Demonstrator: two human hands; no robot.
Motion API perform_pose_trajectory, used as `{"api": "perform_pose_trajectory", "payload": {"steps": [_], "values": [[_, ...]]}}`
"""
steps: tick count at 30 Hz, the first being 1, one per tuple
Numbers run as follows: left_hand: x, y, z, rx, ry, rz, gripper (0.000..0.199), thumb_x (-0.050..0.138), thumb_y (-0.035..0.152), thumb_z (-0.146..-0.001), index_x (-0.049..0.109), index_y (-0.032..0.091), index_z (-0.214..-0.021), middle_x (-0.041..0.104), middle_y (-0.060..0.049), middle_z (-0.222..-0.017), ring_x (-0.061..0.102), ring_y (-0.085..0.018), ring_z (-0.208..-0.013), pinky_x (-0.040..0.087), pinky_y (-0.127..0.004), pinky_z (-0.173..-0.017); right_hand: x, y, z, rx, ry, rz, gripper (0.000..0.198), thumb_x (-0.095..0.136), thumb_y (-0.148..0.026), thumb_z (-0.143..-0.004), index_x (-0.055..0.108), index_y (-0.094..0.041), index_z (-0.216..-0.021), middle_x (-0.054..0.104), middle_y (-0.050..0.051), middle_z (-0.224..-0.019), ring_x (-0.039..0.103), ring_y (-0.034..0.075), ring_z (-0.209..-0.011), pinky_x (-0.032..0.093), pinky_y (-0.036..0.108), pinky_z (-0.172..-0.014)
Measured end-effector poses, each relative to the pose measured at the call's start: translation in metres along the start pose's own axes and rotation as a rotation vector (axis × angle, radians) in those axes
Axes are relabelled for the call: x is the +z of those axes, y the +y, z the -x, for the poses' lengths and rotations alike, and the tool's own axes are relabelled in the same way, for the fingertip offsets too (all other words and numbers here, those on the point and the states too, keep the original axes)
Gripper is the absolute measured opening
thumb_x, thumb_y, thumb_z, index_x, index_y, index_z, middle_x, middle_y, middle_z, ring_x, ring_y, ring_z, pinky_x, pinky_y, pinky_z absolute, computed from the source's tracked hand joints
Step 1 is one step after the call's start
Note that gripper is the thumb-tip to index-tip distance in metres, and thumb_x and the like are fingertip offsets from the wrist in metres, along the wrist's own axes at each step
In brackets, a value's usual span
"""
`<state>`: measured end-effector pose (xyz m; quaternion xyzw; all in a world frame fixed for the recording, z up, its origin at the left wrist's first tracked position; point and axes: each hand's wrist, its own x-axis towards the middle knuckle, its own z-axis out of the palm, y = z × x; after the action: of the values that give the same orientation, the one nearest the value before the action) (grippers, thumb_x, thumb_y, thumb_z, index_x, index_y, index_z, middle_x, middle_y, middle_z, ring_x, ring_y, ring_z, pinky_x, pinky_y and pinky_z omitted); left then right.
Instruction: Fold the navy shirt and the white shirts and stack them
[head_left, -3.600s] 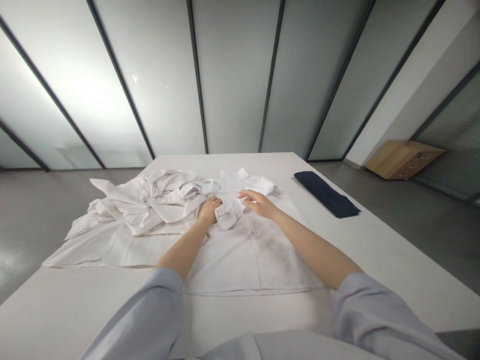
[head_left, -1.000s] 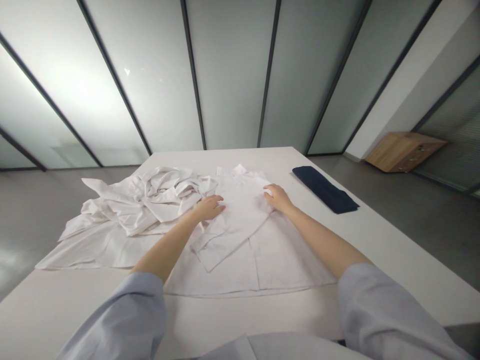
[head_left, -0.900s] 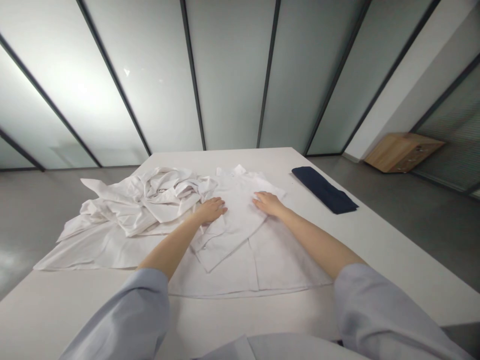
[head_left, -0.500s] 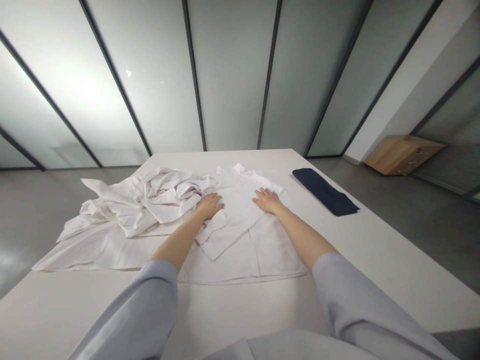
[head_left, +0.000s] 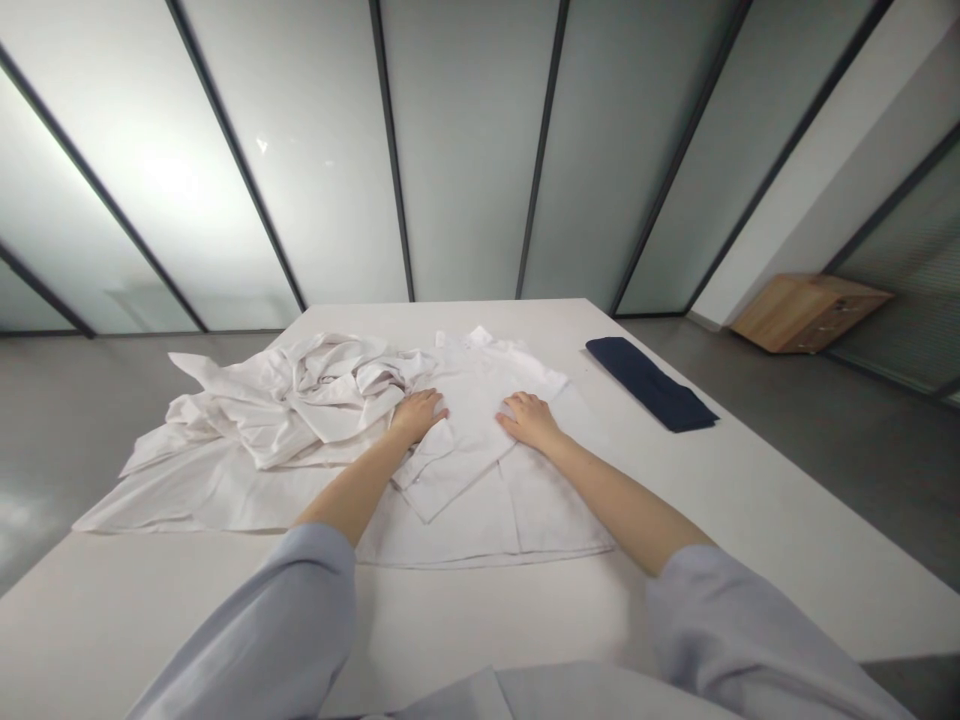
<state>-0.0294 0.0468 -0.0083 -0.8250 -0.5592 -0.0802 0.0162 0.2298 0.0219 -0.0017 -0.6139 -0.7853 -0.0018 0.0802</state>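
Observation:
A white shirt (head_left: 480, 480) lies spread on the table in front of me, its collar at the far end and its hem towards me. One sleeve is folded slantwise over its body. My left hand (head_left: 420, 414) rests on the shirt's left side with the fingers stretched out, close to a heap of crumpled white cloth (head_left: 300, 400). On the right side of the shirt lies my right hand (head_left: 529, 420), palm down, its fingers slightly bent and apart. Neither hand grips anything.
Towards the right edge of the white table (head_left: 750, 510) lies a folded dark blue cloth (head_left: 651, 384). A wooden cabinet (head_left: 806, 312) stands on the floor at the far right. Behind the table runs a frosted glass partition (head_left: 465, 150) with dark frames.
My right hand has slid slightly left and nearer to me on the shirt, its elbow moving outward. My left hand has stayed nearly in place.

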Motion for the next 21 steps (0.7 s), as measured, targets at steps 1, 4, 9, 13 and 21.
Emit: {"api": "perform_pose_trajectory", "payload": {"steps": [1,4,9,13,21], "values": [[-0.001,0.001,0.001,0.000,0.005,0.011,0.039,0.047,0.038,-0.092,0.053,0.019,-0.126,0.052,-0.010,-0.137,0.049,-0.023,-0.124,0.035,-0.035,-0.105,0.001,-0.001,0.002,0.001,0.008,-0.011,0.040,0.044,-0.044,-0.092,0.060,-0.024,-0.122,0.054,0.010,-0.132,0.049,0.026,-0.119,0.037,0.037,-0.097],[-0.005,0.002,0.005,-0.020,0.062,0.023,0.033,0.048,0.035,-0.090,0.060,0.016,-0.115,0.060,-0.011,-0.123,0.053,-0.023,-0.116,0.038,-0.033,-0.101,0.006,0.001,0.005,-0.011,0.014,-0.037,0.040,0.046,-0.043,-0.092,0.058,-0.025,-0.125,0.052,0.009,-0.135,0.048,0.024,-0.122,0.035,0.035,-0.100],[-0.011,0.006,0.012,-0.109,0.045,0.031,0.030,0.042,0.033,-0.091,0.066,0.016,-0.090,0.067,-0.011,-0.095,0.061,-0.023,-0.096,0.044,-0.032,-0.085,0.010,0.008,0.002,-0.027,0.006,-0.071,0.042,0.047,-0.041,-0.091,0.056,-0.022,-0.128,0.051,0.011,-0.137,0.046,0.024,-0.124,0.033,0.036,-0.103],[-0.017,0.006,0.013,-0.146,-0.088,0.177,0.049,0.027,0.042,-0.095,0.066,0.018,-0.078,0.069,-0.009,-0.087,0.063,-0.022,-0.089,0.045,-0.032,-0.080,0.012,0.008,0.001,-0.023,0.015,-0.076,0.043,0.047,-0.042,-0.091,0.057,-0.021,-0.128,0.050,0.011,-0.137,0.046,0.025,-0.124,0.033,0.037,-0.102],[-0.043,0.006,0.039,0.053,-0.340,0.512,0.040,0.059,0.057,-0.072,0.062,0.019,-0.082,0.069,-0.003,-0.086,0.063,-0.022,-0.084,0.046,-0.028,-0.073,0.010,0.006,0.001,-0.019,0.012,-0.072,0.043,0.046,-0.041,-0.091,0.057,-0.021,-0.127,0.050,0.012,-0.137,0.047,0.025,-0.122,0.034,0.036,-0.101]]}}
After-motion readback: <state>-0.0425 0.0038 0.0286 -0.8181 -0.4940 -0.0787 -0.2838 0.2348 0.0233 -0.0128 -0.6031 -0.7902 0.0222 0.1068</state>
